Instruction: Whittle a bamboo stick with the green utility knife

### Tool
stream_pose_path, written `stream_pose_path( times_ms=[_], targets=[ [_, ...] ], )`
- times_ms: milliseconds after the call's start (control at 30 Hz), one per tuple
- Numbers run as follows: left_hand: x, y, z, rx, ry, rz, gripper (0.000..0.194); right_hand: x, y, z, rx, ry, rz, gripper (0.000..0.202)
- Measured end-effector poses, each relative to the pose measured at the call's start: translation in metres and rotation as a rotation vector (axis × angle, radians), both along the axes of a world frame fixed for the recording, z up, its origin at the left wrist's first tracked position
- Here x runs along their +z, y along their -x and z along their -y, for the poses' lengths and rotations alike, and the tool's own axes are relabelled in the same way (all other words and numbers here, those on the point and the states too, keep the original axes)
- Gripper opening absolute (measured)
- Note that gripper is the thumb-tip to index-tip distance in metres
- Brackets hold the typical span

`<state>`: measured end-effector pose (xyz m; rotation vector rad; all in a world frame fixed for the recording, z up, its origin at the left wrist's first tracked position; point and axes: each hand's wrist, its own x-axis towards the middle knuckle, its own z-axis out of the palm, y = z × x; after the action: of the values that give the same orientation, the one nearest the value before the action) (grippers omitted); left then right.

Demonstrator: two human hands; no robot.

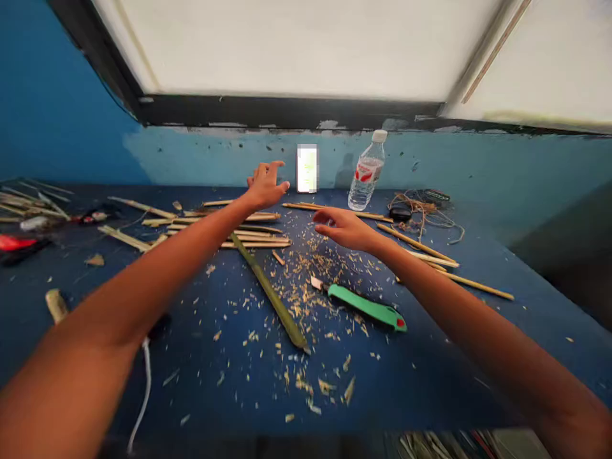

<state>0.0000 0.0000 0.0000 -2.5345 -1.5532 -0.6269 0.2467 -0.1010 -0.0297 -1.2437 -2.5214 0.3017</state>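
My left hand (pixel 265 185) reaches toward the back of the table, fingers apart and holding nothing, just left of a lit phone (pixel 306 169) leaning on the wall. Lower and to the right, my right hand (pixel 347 227) hovers with its thumb away from the bent fingers and nothing between them. In front of it lies a green-handled utility knife (pixel 368 307) with its short blade out. A greenish bamboo strip (pixel 270 290) rests slantwise left of the knife. Pale shavings (pixel 306 287) are scattered between and around them.
Split bamboo sticks (pixel 243 236) lie beneath my left forearm; more sticks (pixel 430 255) lie at right. A water bottle (pixel 367 172) stands by the wall. Tangled string (pixel 423 210) surrounds a black object. A white cord (pixel 143 395) hangs at the front left edge.
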Motion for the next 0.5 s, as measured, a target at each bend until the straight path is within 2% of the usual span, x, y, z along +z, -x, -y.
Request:
stream_pose_path(
  times_ms=[100, 167, 233, 300, 400, 500],
  targets=[
    [-0.007, 0.014, 0.063, -0.182, 0.102, -0.074, 0.028, -0.005, -0.021, 0.066, 0.034, 0.033, 0.047, 0.024],
    [-0.012, 0.017, 0.109, -0.36, 0.172, -0.117, 0.021, -0.009, -0.031, 0.102, 0.033, 0.04, 0.066, 0.027],
    [-0.019, 0.014, 0.154, -0.558, 0.234, -0.164, 0.022, -0.017, -0.035, 0.127, 0.014, 0.036, 0.069, 0.03],
    [-0.025, 0.011, 0.192, -0.681, 0.267, -0.233, 0.029, -0.026, -0.036, 0.14, -0.02, 0.012, 0.063, 0.03],
    [-0.03, 0.018, 0.223, -0.682, 0.241, -0.291, 0.037, -0.039, -0.035, 0.144, -0.064, -0.028, 0.051, 0.027],
    [-0.025, 0.047, 0.222, -0.482, 0.155, -0.274, 0.037, -0.047, -0.04, 0.14, -0.04, -0.024, 0.052, 0.026]
  ],
)
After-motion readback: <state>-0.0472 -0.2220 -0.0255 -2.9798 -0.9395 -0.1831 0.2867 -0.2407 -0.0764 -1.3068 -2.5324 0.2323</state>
